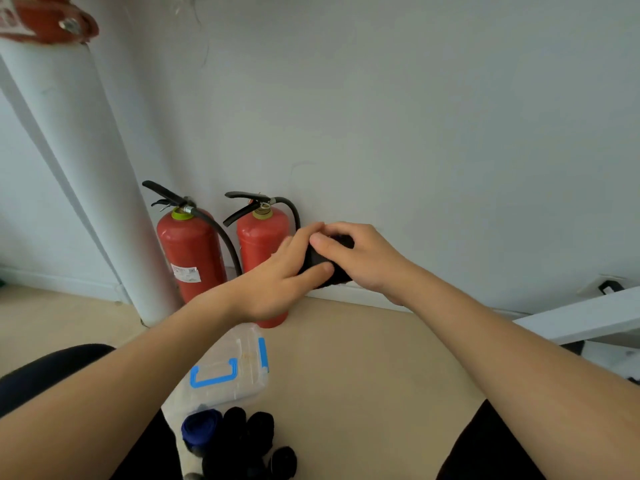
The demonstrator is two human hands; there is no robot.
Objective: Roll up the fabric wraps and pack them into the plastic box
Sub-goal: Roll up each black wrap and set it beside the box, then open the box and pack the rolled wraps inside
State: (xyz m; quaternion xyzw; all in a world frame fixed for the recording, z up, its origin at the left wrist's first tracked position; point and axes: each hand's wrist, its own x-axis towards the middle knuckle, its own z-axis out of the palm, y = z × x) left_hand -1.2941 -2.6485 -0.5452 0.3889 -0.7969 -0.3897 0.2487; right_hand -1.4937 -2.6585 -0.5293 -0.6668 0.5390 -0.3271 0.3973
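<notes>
While left hand (277,278) and right hand (367,261) clamp the wrap (337,276) aloft, seemingly rolling it tight, box (227,388) lies at their 7 o'clock.

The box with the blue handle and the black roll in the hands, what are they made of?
The box looks like clear glossy plastic: the floor shows through it, and its handle is opaque blue. The black roll looks like soft matte fabric, with no shine; the weave is too blurred to tell.

left grip (277,282), right grip (367,258): bare | forearms (121,393): bare | legs: dark trousers (48,372), both sides
</notes>
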